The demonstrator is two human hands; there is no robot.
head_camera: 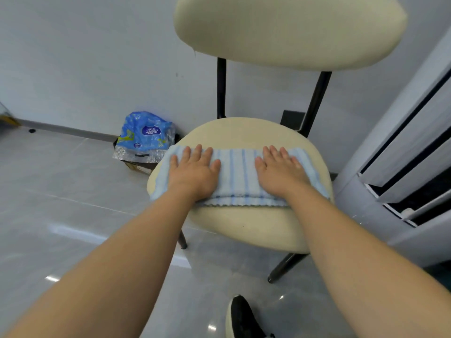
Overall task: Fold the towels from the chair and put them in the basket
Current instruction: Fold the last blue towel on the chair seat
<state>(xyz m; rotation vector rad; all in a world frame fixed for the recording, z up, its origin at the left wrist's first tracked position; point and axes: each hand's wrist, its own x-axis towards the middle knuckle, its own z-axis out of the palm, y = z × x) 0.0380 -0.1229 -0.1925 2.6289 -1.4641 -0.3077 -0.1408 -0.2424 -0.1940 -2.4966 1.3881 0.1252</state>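
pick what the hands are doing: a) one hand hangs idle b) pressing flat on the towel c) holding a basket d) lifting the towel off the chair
b: the left hand and right hand lie palm down, fingers straight, on the striped towel on the chair seat.

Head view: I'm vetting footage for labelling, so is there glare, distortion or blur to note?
In the head view, wide-angle distortion slants the white unit at right and swells the near forearms; the glossy floor tiles carry small bright glare spots; light is soft and even; the towel, left hand and right hand are sharp.
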